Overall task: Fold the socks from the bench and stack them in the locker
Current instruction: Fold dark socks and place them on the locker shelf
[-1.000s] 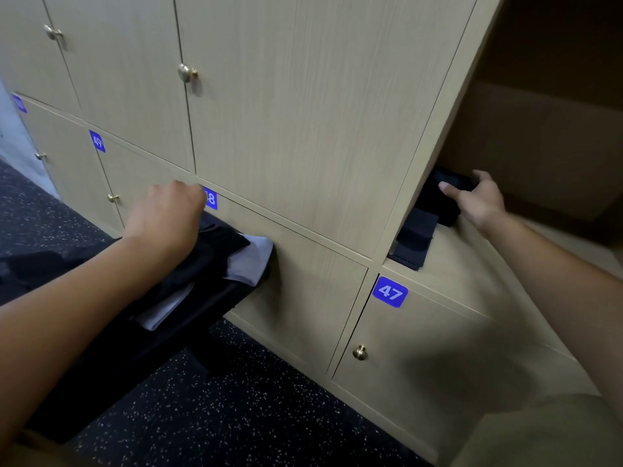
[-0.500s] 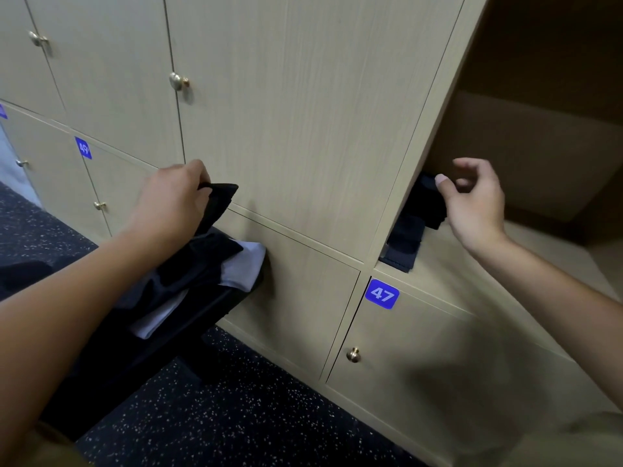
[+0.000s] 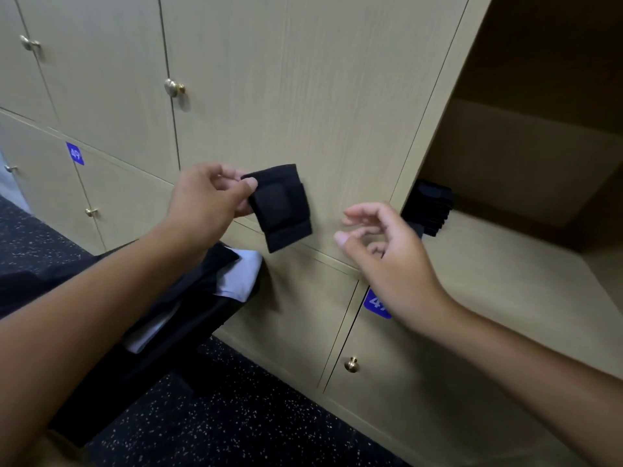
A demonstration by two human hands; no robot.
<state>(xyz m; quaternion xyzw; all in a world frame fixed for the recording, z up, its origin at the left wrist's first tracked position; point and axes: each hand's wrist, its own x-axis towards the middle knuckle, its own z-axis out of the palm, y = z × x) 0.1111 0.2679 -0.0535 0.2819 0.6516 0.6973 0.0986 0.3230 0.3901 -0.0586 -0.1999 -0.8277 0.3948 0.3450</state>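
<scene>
Fingers point(image 3: 247, 188) now lift folded sock point(image 3: 281, 207) — off bench point(image 3: 161, 348).

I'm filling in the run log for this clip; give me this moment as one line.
left hand: pinches black sock in air | right hand: empty, beside it | locker: open, folded stack inside

My left hand point(image 3: 205, 200) and right hand point(image 3: 387, 251) are bare, no rings or watch; both forearms run uncovered to the frame's lower edges.
</scene>
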